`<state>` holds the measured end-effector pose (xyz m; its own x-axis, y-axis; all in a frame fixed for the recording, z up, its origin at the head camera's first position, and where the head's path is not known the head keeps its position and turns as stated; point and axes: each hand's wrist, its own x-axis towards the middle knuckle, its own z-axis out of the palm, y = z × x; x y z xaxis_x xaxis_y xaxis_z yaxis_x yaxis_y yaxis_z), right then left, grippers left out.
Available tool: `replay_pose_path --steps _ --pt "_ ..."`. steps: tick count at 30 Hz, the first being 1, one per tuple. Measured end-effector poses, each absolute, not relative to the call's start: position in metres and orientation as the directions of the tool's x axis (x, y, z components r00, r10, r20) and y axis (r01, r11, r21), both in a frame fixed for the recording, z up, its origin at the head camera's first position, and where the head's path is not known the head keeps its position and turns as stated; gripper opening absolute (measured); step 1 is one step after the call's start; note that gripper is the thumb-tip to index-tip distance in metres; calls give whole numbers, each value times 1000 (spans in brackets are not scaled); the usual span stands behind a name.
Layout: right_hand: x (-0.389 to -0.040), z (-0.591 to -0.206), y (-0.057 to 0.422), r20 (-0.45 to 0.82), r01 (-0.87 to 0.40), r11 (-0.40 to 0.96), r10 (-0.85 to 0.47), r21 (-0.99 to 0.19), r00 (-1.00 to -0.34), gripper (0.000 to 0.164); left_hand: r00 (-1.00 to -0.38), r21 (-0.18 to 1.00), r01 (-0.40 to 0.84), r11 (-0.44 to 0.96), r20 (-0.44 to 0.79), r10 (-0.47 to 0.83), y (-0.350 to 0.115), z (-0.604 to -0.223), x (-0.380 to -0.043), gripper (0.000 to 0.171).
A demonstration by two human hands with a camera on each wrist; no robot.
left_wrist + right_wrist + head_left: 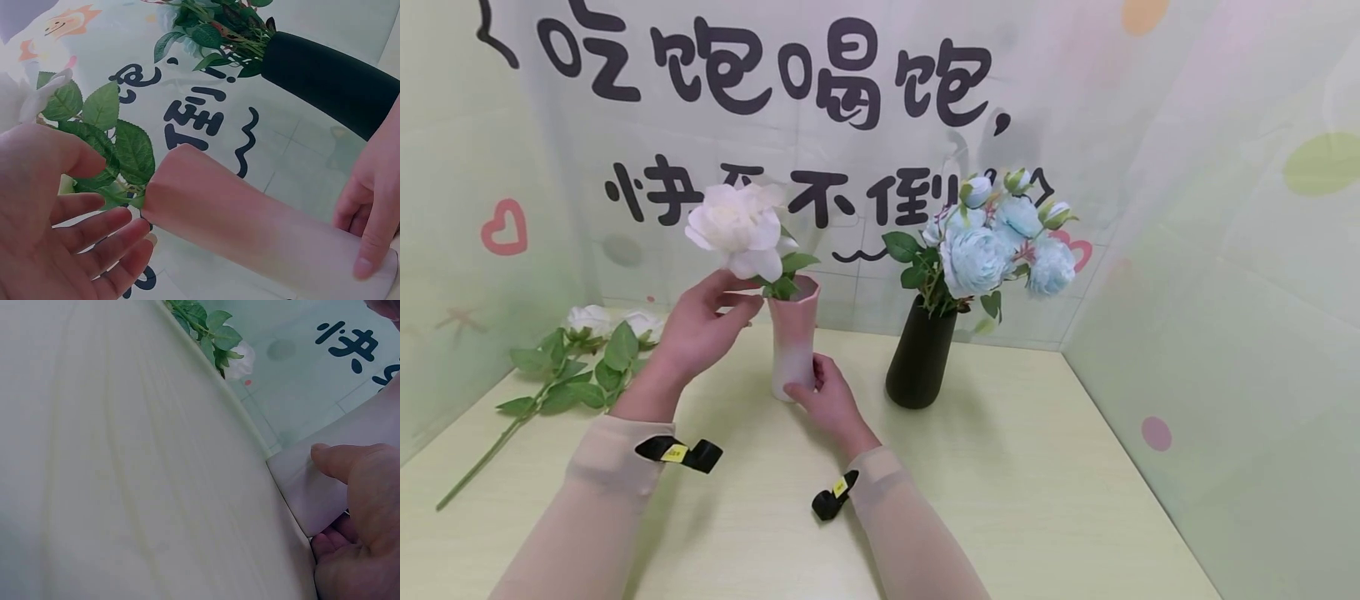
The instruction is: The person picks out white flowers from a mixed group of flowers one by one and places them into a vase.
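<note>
A pink-and-white vase (793,342) stands upright near the middle of the table. My right hand (829,402) grips it low down, thumb across the front and fingers round the far side, as the right wrist view also shows. A white artificial flower (737,229) stands in the vase mouth, its green leaves (119,140) spilling over the rim. Beside the bloom and rim is my left hand (706,323). In the left wrist view, the left fingers (103,240) are loosely bent and spread, with the thumb in front of the leaves.
To the right, a black vase (921,358) holds pale blue flowers (988,250). White flowers with leafy stems (576,375) lie on the table (1037,500) at left. Printed cloth walls (1225,292) enclose the back and sides.
</note>
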<state>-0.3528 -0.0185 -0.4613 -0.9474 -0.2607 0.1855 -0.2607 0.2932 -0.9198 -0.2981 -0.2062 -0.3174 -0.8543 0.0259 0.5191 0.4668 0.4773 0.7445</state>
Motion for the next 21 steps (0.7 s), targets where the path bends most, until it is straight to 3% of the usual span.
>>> replay_pose_path --steps 8,21 --pt "-354 -463 -19 196 -272 294 -265 -916 -944 62 -839 766 487 419 544 -21 -219 -313 -296 31" --pt "-355 -465 -19 191 -266 288 -265 -920 -945 63 -874 844 386 374 464 -144 -250 -305 -289 36"
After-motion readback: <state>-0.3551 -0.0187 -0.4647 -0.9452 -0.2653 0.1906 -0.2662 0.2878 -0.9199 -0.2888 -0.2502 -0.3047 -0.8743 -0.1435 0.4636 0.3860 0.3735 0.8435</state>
